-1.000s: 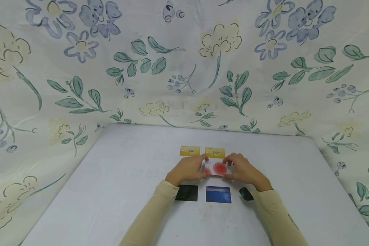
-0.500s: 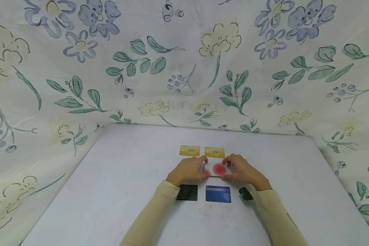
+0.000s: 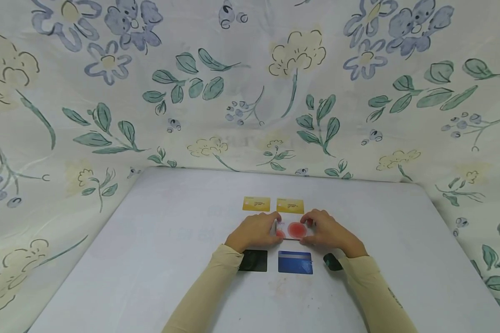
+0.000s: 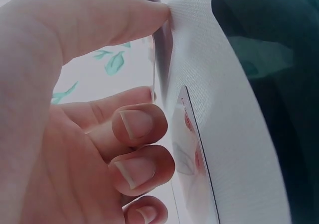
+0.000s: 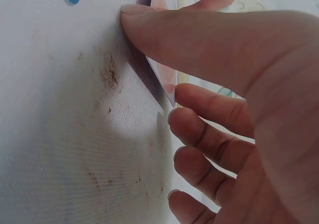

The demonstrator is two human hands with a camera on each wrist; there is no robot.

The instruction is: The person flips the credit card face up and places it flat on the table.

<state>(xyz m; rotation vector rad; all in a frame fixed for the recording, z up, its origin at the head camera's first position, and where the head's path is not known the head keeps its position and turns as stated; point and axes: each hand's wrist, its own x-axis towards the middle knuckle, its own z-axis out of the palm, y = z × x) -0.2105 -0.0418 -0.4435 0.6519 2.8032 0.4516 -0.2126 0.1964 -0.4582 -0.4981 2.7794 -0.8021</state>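
Observation:
A white card with red circles (image 3: 296,230) is held between both hands in the middle of the table. My left hand (image 3: 254,230) grips its left edge with thumb and fingers. At the right edge, my right hand (image 3: 329,233) does the same with thumb and index finger. In the right wrist view the card (image 5: 163,72) stands slightly off the white surface, with a shadow under it. The left wrist view shows another card with red print (image 4: 192,154) lying flat below the left hand's fingers; in the head view that hand hides it.
Two yellow cards (image 3: 256,204) lie side by side beyond the hands. Nearer to me are a dark card (image 3: 254,261) and a blue card (image 3: 295,262). A dark green card (image 3: 332,262) is partly covered by the right sleeve. Flowered cloth (image 3: 250,92) encloses the white table (image 3: 171,222).
Both hands keep their grip on the red-circled card with barely any movement. The card's face has tilted or lowered very slightly; the other cards stay in place.

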